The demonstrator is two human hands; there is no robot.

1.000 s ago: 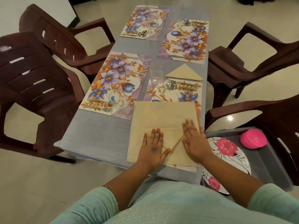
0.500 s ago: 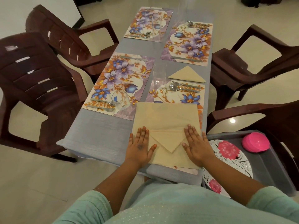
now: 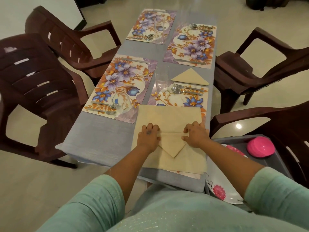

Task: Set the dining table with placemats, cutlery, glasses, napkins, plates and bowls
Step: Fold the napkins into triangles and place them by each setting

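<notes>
A long tabletop [image 3: 100,139] covered in grey-blue cloth is seen on a pale tiled floor, with dark brown plastic armchairs [image 3: 38,91] set along both sides. Four floral placemats in purple, blue and orange [image 3: 122,86] are laid on it, each with steel cutlery [image 3: 185,91], and clear drinking glasses [image 3: 161,77] are stood between them. A beige napkin folded into a triangle [image 3: 190,77] is placed at the far edge of the near right mat. To the right, a grey tray [image 3: 277,158] is seen holding a pink bowl [image 3: 260,146] and white plates with pink flowers [image 3: 222,193].

A large beige cloth napkin [image 3: 168,118] is spread over the near right mat, a corner folded towards the person. The left hand [image 3: 148,134] and right hand [image 3: 195,133] are placed at either end of the fold, and the curled fingers [image 3: 187,130] are pinched on the cloth.
</notes>
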